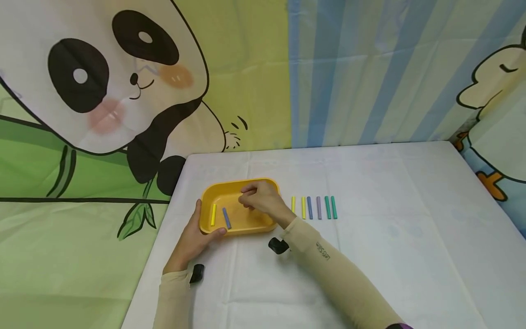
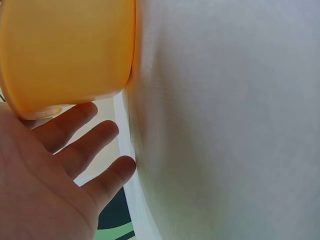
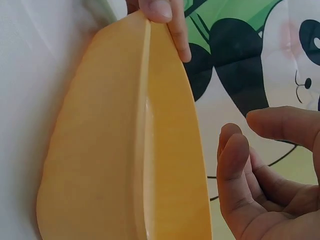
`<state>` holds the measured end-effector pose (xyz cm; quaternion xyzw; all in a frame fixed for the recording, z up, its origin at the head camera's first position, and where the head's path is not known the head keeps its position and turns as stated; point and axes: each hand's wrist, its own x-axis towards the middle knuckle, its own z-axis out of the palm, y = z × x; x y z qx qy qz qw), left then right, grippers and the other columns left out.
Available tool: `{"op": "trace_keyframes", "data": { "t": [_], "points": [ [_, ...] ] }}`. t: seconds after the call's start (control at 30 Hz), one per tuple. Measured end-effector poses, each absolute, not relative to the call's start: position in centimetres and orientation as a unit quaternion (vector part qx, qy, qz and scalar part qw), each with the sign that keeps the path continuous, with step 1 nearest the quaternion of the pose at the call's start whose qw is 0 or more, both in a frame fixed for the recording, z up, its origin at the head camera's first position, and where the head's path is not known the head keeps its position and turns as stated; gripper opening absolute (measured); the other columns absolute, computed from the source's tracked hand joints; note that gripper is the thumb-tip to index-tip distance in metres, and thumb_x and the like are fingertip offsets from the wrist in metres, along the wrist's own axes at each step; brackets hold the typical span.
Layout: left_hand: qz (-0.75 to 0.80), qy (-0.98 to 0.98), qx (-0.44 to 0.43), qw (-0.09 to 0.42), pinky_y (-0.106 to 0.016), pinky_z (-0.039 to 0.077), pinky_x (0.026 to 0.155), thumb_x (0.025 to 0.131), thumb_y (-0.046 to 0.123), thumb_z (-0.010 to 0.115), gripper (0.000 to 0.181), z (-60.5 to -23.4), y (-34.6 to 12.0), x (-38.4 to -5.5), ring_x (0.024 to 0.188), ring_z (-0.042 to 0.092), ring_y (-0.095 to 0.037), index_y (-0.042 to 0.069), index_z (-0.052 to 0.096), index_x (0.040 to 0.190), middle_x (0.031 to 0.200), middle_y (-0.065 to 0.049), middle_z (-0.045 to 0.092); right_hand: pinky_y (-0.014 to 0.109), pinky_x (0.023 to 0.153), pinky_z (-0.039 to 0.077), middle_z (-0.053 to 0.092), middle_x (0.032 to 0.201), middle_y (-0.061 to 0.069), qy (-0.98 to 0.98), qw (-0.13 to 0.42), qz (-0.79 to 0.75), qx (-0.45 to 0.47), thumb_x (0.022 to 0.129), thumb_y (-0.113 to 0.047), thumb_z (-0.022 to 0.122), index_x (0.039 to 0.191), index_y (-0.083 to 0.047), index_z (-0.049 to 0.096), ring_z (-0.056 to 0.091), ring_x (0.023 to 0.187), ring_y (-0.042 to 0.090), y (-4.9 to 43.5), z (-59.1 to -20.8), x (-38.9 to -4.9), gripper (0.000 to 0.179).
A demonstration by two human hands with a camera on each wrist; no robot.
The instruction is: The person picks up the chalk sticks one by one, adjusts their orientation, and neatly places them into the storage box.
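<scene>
A yellow plastic tray (image 1: pixel 242 224) sits on the white-covered table. My left hand (image 1: pixel 196 241) holds its left end, thumb along the front rim and fingers at the left side; in the left wrist view several fingers stretch out under the tray's edge. Inside lie a short yellow stick (image 1: pixel 213 214) and a blue one (image 1: pixel 227 218), like chalk. My right hand (image 1: pixel 263 198) is over the tray's right half with bent fingers. In the right wrist view, its thumb and fingers (image 3: pixel 235 160) are apart with nothing between them.
Right of the tray, several similar sticks stand in a row: yellow sticks (image 1: pixel 303 208), a blue stick (image 1: pixel 310 208), a purple stick (image 1: pixel 318 208) and green sticks (image 1: pixel 328 207). A panda-print curtain (image 1: pixel 246 91) hangs behind the table (image 1: pixel 390 251).
</scene>
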<state>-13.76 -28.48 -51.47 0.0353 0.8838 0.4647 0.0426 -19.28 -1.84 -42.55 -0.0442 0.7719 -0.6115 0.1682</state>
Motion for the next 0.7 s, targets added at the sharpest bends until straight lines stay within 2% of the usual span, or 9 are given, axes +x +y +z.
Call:
{"op": "trace_keyframes", "data": {
  "t": [0.17, 0.3, 0.4, 0.57, 0.63, 0.7],
  "points": [
    [0.463, 0.885, 0.035, 0.043, -0.058, 0.017, 0.120, 0.081, 0.045, 0.085, 0.123, -51.5, -28.5, -13.8, 0.154, 0.013, -0.026, 0.036, -0.009, 0.161, 0.169, 0.000, 0.005, 0.033, 0.074, 0.060, 0.074, 0.092, 0.005, 0.778, 0.156, -0.607, -0.041, 0.088, -0.017, 0.077, 0.112, -0.009, 0.073, 0.071, 0.079, 0.024, -0.4, -42.3, -19.5, 0.026],
    [0.455, 0.889, 0.033, 0.042, -0.058, 0.017, 0.121, 0.080, 0.047, 0.085, 0.125, -51.6, -28.5, -13.8, 0.154, 0.013, -0.026, 0.033, -0.008, 0.162, 0.169, -0.001, 0.006, 0.040, 0.080, 0.060, 0.074, 0.096, 0.006, 0.768, 0.146, -0.623, -0.028, 0.088, -0.016, 0.077, 0.112, -0.008, 0.072, 0.071, 0.079, 0.023, 1.1, -42.3, -19.8, 0.025],
    [0.452, 0.890, 0.035, 0.041, -0.058, 0.017, 0.121, 0.080, 0.047, 0.085, 0.126, -51.5, -28.5, -13.8, 0.154, 0.012, -0.026, 0.032, -0.009, 0.162, 0.169, -0.001, 0.006, 0.041, 0.081, 0.060, 0.073, 0.097, 0.007, 0.763, 0.139, -0.632, -0.011, 0.088, -0.014, 0.077, 0.112, -0.007, 0.072, 0.071, 0.080, 0.023, 2.3, -42.5, -20.0, 0.025],
    [0.459, 0.886, 0.033, 0.053, -0.058, 0.016, 0.121, 0.083, 0.037, 0.085, 0.124, -48.4, -27.2, -12.7, 0.154, 0.011, -0.030, 0.020, -0.008, 0.163, 0.169, -0.010, 0.006, 0.038, 0.081, 0.060, 0.073, 0.098, 0.008, 0.766, 0.133, -0.629, -0.001, 0.089, -0.016, 0.077, 0.114, -0.007, 0.072, 0.071, 0.085, 0.027, 4.3, -42.7, -20.3, 0.027],
    [0.463, 0.884, 0.034, 0.058, -0.058, 0.016, 0.121, 0.083, 0.033, 0.085, 0.123, -47.2, -26.7, -12.3, 0.154, 0.012, -0.032, 0.014, -0.007, 0.163, 0.169, -0.015, 0.007, 0.042, 0.084, 0.059, 0.073, 0.100, 0.009, 0.766, 0.132, -0.629, 0.002, 0.090, -0.017, 0.076, 0.117, -0.005, 0.070, 0.071, 0.091, 0.031, 5.1, -42.9, -20.3, 0.030],
    [0.463, 0.884, 0.038, 0.057, -0.059, 0.017, 0.120, 0.083, 0.033, 0.085, 0.124, -47.3, -26.7, -12.3, 0.153, 0.013, -0.032, 0.013, -0.007, 0.163, 0.169, -0.015, 0.007, 0.045, 0.087, 0.058, 0.073, 0.103, 0.011, 0.769, 0.133, -0.625, 0.010, 0.091, -0.018, 0.076, 0.121, -0.004, 0.069, 0.070, 0.095, 0.035, 5.9, -43.0, -20.2, 0.034]
  ]
}}
